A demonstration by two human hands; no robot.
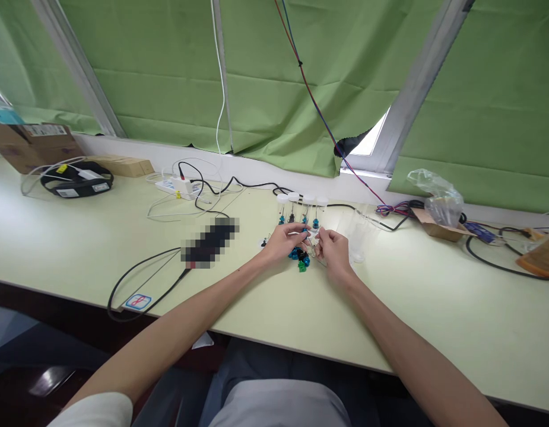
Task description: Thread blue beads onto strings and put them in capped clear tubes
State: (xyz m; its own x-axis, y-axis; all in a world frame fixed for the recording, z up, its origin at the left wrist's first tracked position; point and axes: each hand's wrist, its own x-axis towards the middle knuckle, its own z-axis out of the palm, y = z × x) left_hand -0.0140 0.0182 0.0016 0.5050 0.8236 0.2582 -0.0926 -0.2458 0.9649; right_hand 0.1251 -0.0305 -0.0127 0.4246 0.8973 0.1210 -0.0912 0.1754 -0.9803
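Note:
My left hand (286, 240) is closed, pinching a small teal-blue plastic part (305, 233) between thumb and fingertips. Close beside it, my right hand (335, 249) has its fingers pinched together at the same part; a thin light piece seems to lie there, too small to name. Under both hands sits a little pile of blue and black parts (300, 255), with a bright green part (302, 267) at its near side. Just beyond stand several clear tubes with white caps (293, 196), with small blue or dark pieces inside.
Clear empty-looking plastic tubes (358, 240) lie right of my hands. A blurred-out dark device (209, 243) with a black cable is to the left. Farther back are a power strip (178, 188), a black headband (77, 179), cardboard boxes (38, 145) and an open carton (437, 225) holding a plastic bag.

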